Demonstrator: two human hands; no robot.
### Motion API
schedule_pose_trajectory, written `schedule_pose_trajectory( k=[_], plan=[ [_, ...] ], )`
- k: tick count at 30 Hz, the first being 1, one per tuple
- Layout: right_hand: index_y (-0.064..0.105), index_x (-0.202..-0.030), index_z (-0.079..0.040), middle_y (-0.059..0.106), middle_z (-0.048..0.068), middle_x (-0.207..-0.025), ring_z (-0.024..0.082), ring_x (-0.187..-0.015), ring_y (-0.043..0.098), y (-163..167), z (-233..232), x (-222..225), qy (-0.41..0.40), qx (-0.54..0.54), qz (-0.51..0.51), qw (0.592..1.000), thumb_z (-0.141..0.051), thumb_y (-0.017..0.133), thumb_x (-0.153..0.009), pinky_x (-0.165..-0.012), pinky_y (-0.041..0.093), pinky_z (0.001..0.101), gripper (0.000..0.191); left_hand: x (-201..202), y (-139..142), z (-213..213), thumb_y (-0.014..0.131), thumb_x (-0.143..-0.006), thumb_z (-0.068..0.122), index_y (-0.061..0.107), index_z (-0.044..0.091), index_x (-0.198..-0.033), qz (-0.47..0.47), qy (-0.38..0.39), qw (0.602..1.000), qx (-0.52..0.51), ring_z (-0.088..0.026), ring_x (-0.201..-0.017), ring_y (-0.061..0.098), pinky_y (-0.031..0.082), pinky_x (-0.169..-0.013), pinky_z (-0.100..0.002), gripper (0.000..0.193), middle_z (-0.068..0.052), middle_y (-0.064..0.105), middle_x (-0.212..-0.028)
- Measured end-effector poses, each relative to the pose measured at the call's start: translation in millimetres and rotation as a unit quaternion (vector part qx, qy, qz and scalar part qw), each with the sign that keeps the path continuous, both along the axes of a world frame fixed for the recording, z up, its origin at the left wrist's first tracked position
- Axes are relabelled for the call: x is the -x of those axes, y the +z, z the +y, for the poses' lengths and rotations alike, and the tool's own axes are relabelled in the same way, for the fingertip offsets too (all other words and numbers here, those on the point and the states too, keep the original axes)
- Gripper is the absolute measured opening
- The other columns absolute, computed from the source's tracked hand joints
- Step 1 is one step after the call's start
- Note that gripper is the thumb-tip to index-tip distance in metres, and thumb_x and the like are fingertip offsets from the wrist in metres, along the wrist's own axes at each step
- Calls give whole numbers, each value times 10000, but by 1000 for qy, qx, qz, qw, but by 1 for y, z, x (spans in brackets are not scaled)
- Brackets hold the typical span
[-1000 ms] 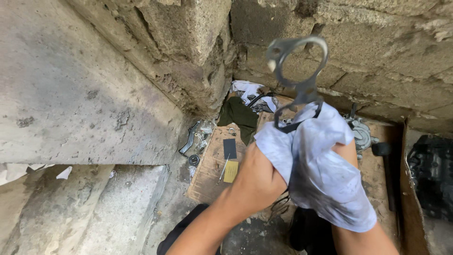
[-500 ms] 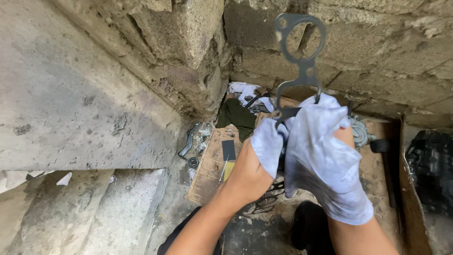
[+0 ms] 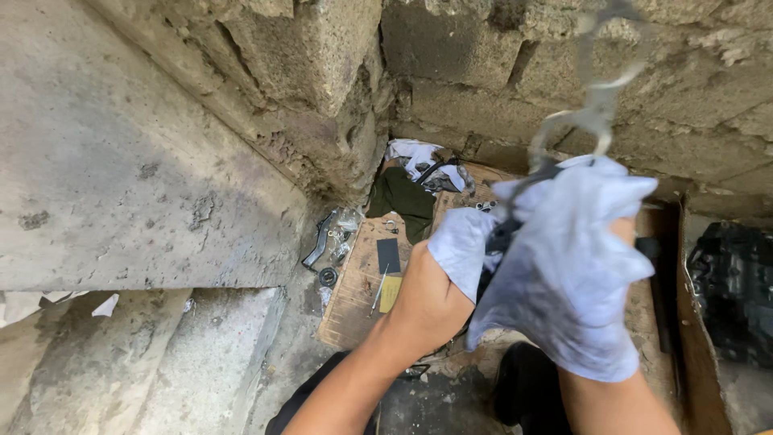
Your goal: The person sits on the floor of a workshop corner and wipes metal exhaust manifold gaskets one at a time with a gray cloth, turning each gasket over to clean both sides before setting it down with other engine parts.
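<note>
Metal gasket point(image 3: 592, 113), motion-blurred, is raised above the cardboard sheet point(image 3: 362, 290), before the block wall point(image 3: 483, 56). Left hand point(image 3: 431, 298) and right hand point(image 3: 580, 266) both close around a pale cloth point(image 3: 564, 266) wrapping its lower end. Wiping looks underway; upper part uncovered.

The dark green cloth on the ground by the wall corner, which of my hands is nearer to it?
Left. The left hand is just below and right of the green cloth; the right hand, wrapped in a pale rag, is farther right.
</note>
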State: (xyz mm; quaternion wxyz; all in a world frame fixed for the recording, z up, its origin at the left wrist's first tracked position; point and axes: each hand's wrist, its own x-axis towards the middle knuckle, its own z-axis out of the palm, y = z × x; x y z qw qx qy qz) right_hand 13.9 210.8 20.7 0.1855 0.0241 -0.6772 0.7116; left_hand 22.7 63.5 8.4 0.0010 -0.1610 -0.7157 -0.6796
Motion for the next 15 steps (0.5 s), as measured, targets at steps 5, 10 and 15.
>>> schedule_pose_trajectory(
  k=[5,10,15],
  plan=[
    [585,-1060,-51,569,-8,-855,99,-757,553,8,11,6,-39,90,13,995,-150,536,-1044,-639,447,262,112,-2,3,1,433,-1081,83,571,-21,-1225,42,-67,997,-8,-312,-767,658,533,-721,-380,225,-172,658,-878],
    [590,-1053,-52,572,-4,-850,103,-754,559,-4,3,-3,-1,-7,8,1000,-159,528,-1048,-636,448,267,123,1,-6,-1,491,-1036,57,563,-26,-961,65,-49,996,43,-363,-704,612,505,-668,-402,133,-187,625,-799],
    [594,-1047,-54,575,-1,-844,108,-751,564,-13,-3,-6,-15,-16,9,1000,-167,520,-1053,-632,449,271,135,3,-12,-2,494,-979,53,545,-16,-873,-16,-44,997,54,-364,-647,659,500,-614,-419,136,-170,635,-707]
  ],
)
